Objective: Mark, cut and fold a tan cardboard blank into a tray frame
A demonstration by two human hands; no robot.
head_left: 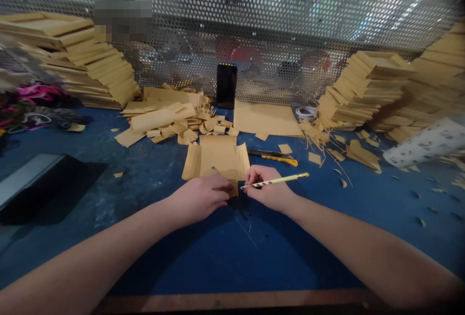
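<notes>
Perforated metal panel (269, 31) stands past the card blank (218, 156), a backstop for the bench, I'd guess. Blue table (203, 261) runs under everything. Stacks of shallow tan card trays: left stack (100, 70) far left of the blank, right stack (378, 82) far right; leaning, nested close, probably to save bench space. Dark box-like object (32, 184) well left of the blank, can't identify. White patterned roll (425, 143) well right. Flat card sheet (267, 118) beyond and right; offcut pile (163, 116) beyond and left, looks pushed out of the working spot.

Blank itself lies on the table between me and the panel, side flaps raised, near edge under the hands. Left hand (203, 196) has its fingers bunched at that near edge, seemingly to steady it; can't tell pinch from plain press. Right hand (269, 193) at the blank's near right corner, thumb and fingers pinching a pencil (279, 180) low by its tip, likely for control.

Phone (226, 87) upright beyond the blank, screen dark. Yellow-handled cutter (279, 161) just right of it, within easy reach. White coil (306, 113) beyond and right. No brand or writing readable; pencil carries purple spots only.
</notes>
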